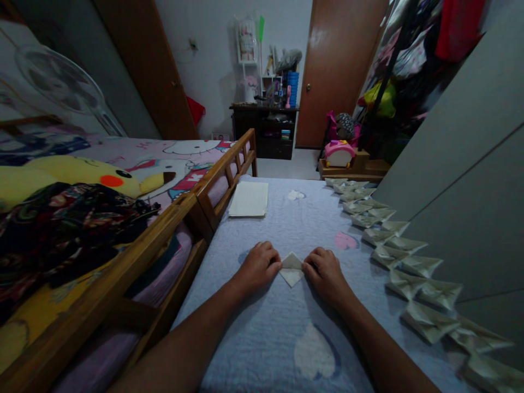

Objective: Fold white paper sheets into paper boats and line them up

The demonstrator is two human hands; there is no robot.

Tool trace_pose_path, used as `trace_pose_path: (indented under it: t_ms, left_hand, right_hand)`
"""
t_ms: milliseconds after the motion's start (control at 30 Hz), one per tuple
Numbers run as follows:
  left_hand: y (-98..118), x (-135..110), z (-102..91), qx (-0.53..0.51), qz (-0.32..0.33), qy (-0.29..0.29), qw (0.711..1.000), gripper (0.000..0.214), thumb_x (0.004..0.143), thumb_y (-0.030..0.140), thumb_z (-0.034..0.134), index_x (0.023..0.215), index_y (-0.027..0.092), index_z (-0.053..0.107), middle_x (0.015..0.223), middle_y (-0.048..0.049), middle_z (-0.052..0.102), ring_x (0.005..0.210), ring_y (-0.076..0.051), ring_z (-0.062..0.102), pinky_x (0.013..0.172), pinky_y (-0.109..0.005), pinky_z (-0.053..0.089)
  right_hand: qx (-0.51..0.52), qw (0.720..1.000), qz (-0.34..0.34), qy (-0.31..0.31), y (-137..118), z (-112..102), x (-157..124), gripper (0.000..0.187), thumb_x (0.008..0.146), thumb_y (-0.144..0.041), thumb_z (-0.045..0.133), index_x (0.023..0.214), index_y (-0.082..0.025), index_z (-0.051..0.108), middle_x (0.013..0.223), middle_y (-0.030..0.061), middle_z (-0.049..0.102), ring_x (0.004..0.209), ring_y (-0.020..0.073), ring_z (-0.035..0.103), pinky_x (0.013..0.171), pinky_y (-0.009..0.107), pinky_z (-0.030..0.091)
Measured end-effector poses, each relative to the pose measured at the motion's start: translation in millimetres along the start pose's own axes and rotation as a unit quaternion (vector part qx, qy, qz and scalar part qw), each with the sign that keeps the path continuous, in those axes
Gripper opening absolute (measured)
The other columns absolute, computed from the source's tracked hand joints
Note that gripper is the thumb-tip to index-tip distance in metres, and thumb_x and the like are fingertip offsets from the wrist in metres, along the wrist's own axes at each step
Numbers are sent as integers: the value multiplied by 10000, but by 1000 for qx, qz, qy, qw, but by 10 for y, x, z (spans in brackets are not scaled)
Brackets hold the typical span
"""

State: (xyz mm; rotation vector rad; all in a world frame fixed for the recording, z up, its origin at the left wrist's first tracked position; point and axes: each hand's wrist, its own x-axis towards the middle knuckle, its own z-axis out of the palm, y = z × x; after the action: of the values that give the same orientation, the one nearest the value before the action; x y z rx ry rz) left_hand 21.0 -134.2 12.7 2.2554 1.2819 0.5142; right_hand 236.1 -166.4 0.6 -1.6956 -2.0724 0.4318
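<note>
Both hands [292,270] pinching folded paper [292,268], quilted blue bedspread [262,338]

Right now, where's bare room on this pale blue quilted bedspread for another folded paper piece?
Open quilt lies ahead of your left hand and right hand, bordered by the cream paper stack and the row of folded paper pieces. More lies below your hands. The right edge is crowded.

No legible text, labels, brands, numbers or signs, anywhere in view

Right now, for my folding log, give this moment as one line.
left hand: on folded paper square | right hand: same square | surface: blue quilted bedspread | beside: paper stack, row of folded paper boats
</note>
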Motion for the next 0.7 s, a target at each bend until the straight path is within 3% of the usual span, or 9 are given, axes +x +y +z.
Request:
trace_pose_path:
  t_ms: [267, 700]
  left_hand:
    - [16, 28, 88, 46, -26, 17, 998, 164, 911, 250, 558, 808, 178, 662, 903, -56, 596, 935, -224, 540, 852, -353, 421]
    - [89, 11, 149, 177, -57, 18, 982, 192, 955, 319, 554, 883, 175, 659, 980, -69, 600, 977, -242, 522, 855, -364, 409]
  right_hand:
    - [-78, 996, 32, 17, -57, 77, 23, 152, 921, -247, 583, 823, -215, 696, 944, 70, 648, 924, 245, 537, 801, 364, 364]
    - [-106, 993, 49, 34, -112, 99, 5, 145, 912, -255, 607, 802, -192, 677, 947, 75, 623, 926, 247, 508, 805, 362, 353]
